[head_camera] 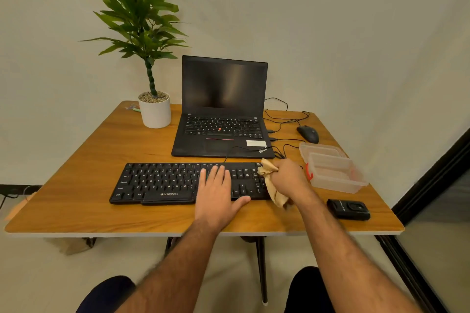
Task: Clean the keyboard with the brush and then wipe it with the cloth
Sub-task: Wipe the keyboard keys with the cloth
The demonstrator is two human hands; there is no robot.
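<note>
Keyboard (162,181), black, lying flat on the wooden surface (76,198) beneath both hands, head view. Left hand (216,195) rests palm-down on the keys right of centre, fingers straight and spread; right hand (287,178) grips a bunched tan cloth (269,180) over the keyboard's right end. Beyond the hands stands an open laptop (221,109); just right of the right hand lies a clear plastic box (333,168).

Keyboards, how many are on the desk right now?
2. The black keyboard lies at the front under the left hand, with the right hand gripping a cloth at its end. The laptop behind has its own.
</note>
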